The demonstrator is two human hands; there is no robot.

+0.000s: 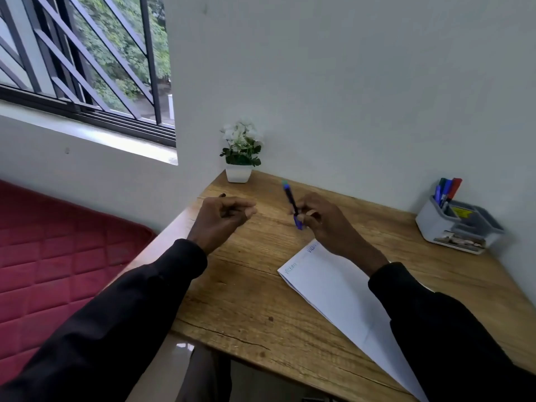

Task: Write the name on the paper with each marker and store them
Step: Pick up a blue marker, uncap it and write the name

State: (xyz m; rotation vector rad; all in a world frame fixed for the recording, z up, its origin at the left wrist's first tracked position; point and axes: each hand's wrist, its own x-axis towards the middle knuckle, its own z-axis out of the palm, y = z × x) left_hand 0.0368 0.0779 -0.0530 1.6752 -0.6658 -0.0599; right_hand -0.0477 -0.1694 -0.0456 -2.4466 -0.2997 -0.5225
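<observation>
Two names (291, 268) are on the paper's (333, 288) far edge and some markers (448, 188) stand in the holder (435, 224) by the desk's (246, 300) back right corner, so the job looks partly done, while the right hand (324, 224) pinches one more marker (291, 200) and the left hand (223, 216) is curled, around what nobody can tell.

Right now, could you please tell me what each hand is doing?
Left hand: fingers curled; whether it holds anything cannot be told.
Right hand: holding a blue marker.

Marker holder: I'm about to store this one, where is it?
Head view: the marker holder stands far right on the desk, against the wall, right of the paper.
</observation>
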